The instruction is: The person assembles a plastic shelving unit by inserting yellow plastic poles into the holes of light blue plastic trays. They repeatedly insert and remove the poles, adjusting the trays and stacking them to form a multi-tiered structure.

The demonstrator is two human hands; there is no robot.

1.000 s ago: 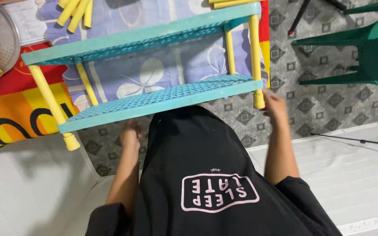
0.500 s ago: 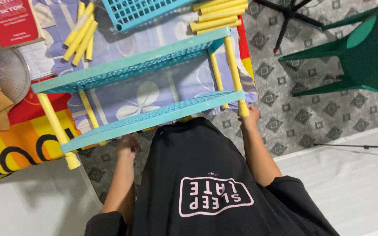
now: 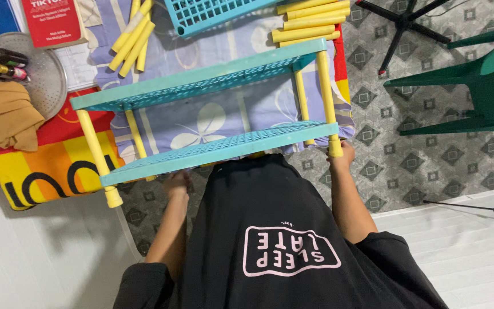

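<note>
A two-tier teal plastic rack (image 3: 218,150) with yellow tube legs is held in front of my body, above the patterned floor. My right hand (image 3: 343,155) grips the foot of the right front yellow leg (image 3: 328,97). At the near edge of the lower shelf, left of centre, is my left hand (image 3: 176,184); its fingers are partly hidden beneath the shelf. The upper shelf (image 3: 201,77) sits level on the legs. My black shirt hides the shelf's middle edge.
Loose yellow tubes (image 3: 310,23) and a second bunch of tubes (image 3: 132,37) lie on a floral mat beside a spare teal shelf (image 3: 218,11). A red book (image 3: 52,22), round metal tray (image 3: 47,74), markers (image 3: 1,63) and brown cloth (image 3: 7,114) lie left. A green chair (image 3: 487,86) stands right.
My right hand moved from beside the right front leg onto its foot. The rack shifted slightly in my hands, and more of the mat behind it came into view.
</note>
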